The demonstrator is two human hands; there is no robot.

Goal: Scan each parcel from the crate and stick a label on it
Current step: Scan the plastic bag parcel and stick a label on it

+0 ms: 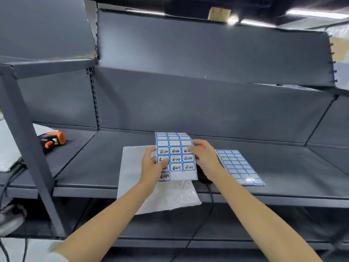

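Both hands hold up one sheet of labels [175, 157] over the grey shelf [283, 167]. The left hand [153, 165] pinches the sheet at its lower left side, with the thumb lying on the front. The right hand [204, 157] holds the sheet at its right edge, and its fingers rest on a label in the right column. The sheet stands tall, with its long side going away from the person, and it leans back a little. The bottom row has bare spots where labels are gone. The white parcel [132, 171] lies flat on the shelf right under the sheet and the hands, and its near end hangs over the front edge of the shelf. So the label only has to go straight down. The right hand looks ready to peel, and both hands are about as close to the parcel. Another label sheet [239, 167] lies flat to the right. An orange scanner [53, 139] lies far off to the left.
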